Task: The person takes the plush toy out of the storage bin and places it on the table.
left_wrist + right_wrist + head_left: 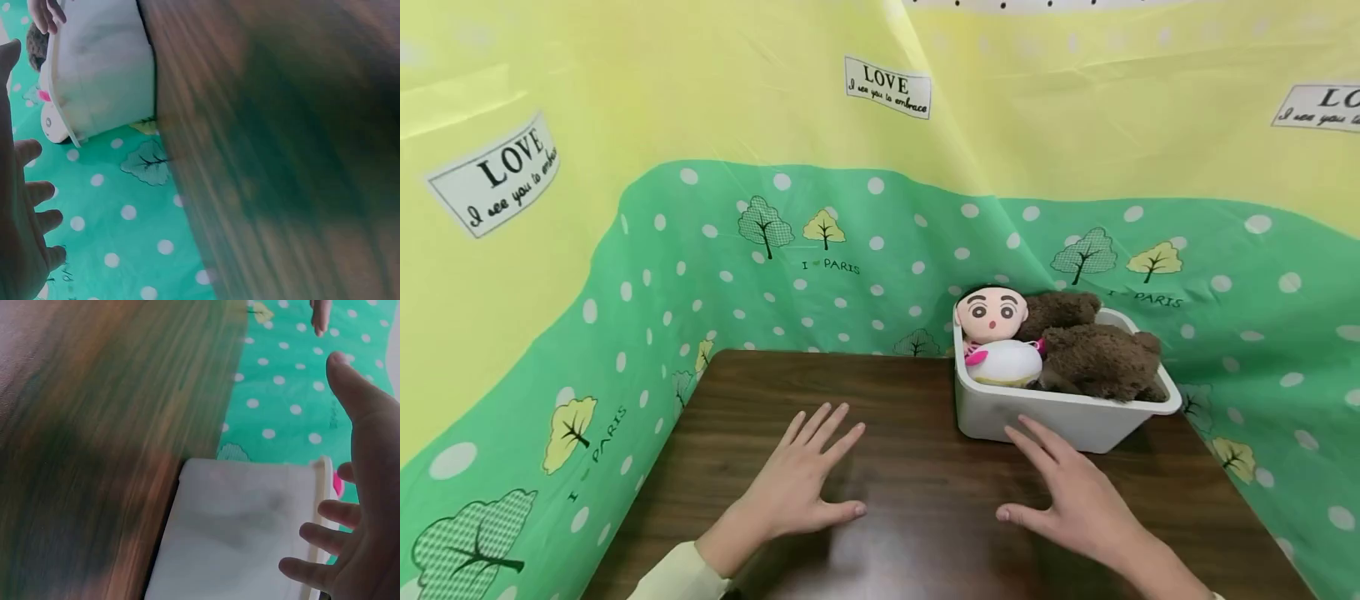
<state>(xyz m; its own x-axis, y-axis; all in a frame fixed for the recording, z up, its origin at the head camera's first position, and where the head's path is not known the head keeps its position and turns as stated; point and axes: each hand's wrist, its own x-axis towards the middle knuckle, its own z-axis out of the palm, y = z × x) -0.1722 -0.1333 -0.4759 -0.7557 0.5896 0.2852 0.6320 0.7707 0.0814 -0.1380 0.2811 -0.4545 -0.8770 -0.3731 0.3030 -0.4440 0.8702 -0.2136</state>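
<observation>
Nearest the head camera, the left hand (797, 487) and right hand (1078, 500) are extending over the wooden table (917, 467), fingers spread, gripping nothing. Ahead of the right hand, a white bin (1000, 415) is standing on the table's far right part. It is holding a round-faced doll (992, 313), a white plush with pink trim (1006, 363) and brown plush (1101, 360). Judged by appearance, the bin is smooth, fairly stiff and light; its overhanging rim is offering the best hold. The toys are looking soft, light and unbreakable; grasp each around its body. Patterned fabric (880, 275) is hanging close behind, limiting rear access.

At the left wrist, the fingers are pointing clear of the bin; the doll's head is protruding past the rim.

At the right wrist, the fingers are overlapping the bin's rim; contact cannot be determined.
</observation>
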